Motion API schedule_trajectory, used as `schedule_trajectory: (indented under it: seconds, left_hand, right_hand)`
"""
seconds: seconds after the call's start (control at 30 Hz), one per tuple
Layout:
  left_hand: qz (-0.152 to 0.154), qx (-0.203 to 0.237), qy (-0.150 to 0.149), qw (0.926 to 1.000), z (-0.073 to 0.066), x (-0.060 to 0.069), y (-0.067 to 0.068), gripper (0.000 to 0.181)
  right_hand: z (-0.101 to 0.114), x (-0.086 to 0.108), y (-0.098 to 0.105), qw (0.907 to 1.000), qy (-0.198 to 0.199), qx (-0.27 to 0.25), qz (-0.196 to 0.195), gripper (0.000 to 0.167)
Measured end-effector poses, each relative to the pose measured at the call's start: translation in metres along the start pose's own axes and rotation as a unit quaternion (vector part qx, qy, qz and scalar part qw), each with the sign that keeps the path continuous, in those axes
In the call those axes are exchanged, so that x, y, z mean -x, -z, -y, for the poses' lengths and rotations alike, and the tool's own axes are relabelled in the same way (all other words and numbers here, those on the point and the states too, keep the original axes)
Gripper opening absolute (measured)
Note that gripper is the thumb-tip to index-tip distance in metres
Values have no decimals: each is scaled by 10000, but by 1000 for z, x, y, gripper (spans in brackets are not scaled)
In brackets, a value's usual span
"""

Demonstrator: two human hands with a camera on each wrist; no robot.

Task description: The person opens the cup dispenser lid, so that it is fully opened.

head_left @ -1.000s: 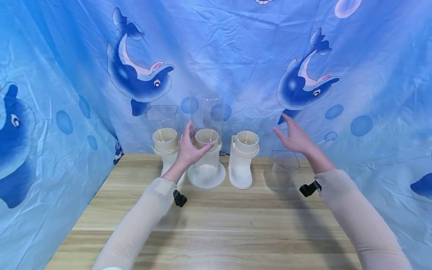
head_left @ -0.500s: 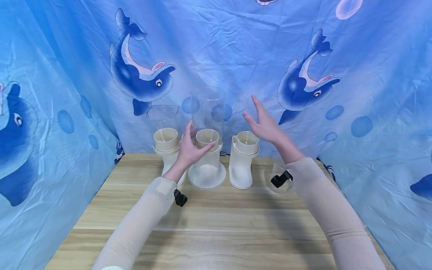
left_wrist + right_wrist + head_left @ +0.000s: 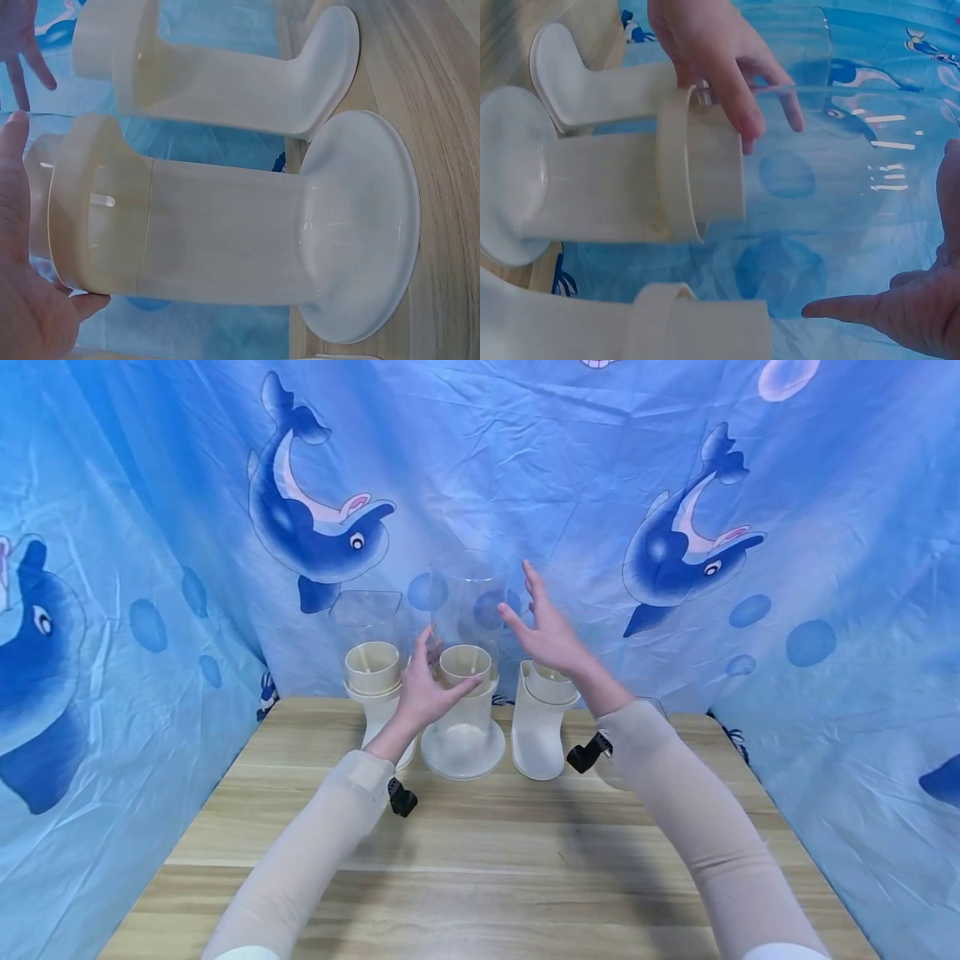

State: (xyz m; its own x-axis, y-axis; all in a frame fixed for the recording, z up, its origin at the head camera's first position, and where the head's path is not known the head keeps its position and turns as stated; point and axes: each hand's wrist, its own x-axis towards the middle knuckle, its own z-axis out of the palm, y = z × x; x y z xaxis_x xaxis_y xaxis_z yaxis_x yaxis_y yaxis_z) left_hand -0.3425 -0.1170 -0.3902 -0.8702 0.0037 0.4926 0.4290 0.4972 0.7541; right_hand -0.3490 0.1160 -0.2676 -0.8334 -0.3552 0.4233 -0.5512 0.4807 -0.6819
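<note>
The middle white stand (image 3: pixel 465 739) has a round base and a cream cup at its top, with a tall clear cylinder (image 3: pixel 468 610) rising around the cup. My left hand (image 3: pixel 426 695) holds this stand near its top from the left, thumb in front and fingers partly hidden behind. In the right wrist view the left hand (image 3: pixel 716 56) reaches round the cream collar (image 3: pixel 679 165). To the right of the clear cylinder (image 3: pixel 855 157), my right hand (image 3: pixel 551 631) hangs in the air with thumb and fingers spread, holding nothing.
A similar white stand (image 3: pixel 375 714) with a clear container (image 3: pixel 367 610) is at the left, partly behind my left hand. Another white stand (image 3: pixel 536 735) is at the right, without a clear part. My right forearm partly hides a clear piece (image 3: pixel 611 772) on the table.
My right hand has moved left, from above the clear piece on the right to beside the tall cylinder. My left hand keeps its place at the middle stand.
</note>
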Motion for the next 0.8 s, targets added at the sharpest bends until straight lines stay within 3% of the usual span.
schedule_trajectory:
  seconds: [0.13, 0.4, 0.8]
  left_hand:
    - [-65, -39, -116, 9999, -3, 0, -1, 121]
    - [-421, 259, -859, 9951, -4, -8, -4, 120]
    - [-257, 487, -678, 9962, -13, -6, 3, 114]
  right_hand:
    - [-1, -2, -10, 9999, 21, -104, 36, 88]
    - [-4, -5, -24, 9990, -43, -422, 148, 90]
    - [-4, -1, -29, 9957, -152, -887, 220, 87]
